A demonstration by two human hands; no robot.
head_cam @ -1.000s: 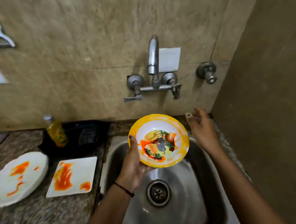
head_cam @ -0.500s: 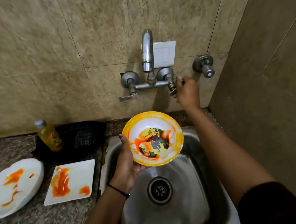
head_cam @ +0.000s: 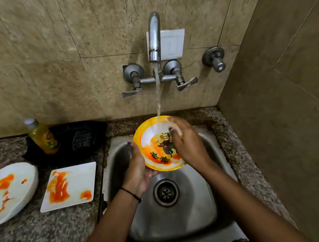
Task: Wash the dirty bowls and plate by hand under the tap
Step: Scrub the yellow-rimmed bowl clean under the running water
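A yellow-rimmed bowl (head_cam: 153, 147) with a cartoon picture and orange sauce inside is held over the steel sink (head_cam: 179, 213). My left hand (head_cam: 138, 169) grips it from below at its left rim, thumb on the edge. My right hand (head_cam: 187, 143) reaches into the bowl from the right, its fingers touching the inside. Water runs from the tap (head_cam: 154, 39) into the bowl's far side. A white square plate (head_cam: 71, 184) smeared with orange sauce lies on the counter left of the sink, and a white dish (head_cam: 9, 188) with orange stains lies further left.
A yellow bottle (head_cam: 42, 136) with a silver cap stands on a black mat (head_cam: 81, 138) behind the plates. Two tap levers (head_cam: 187, 83) stick out of the tiled wall, with a separate valve (head_cam: 215, 60) to the right. A side wall closes off the sink's right.
My right hand left the right tap lever and came down into the bowl. Water now runs from the tap. The bowl moved back under the stream.
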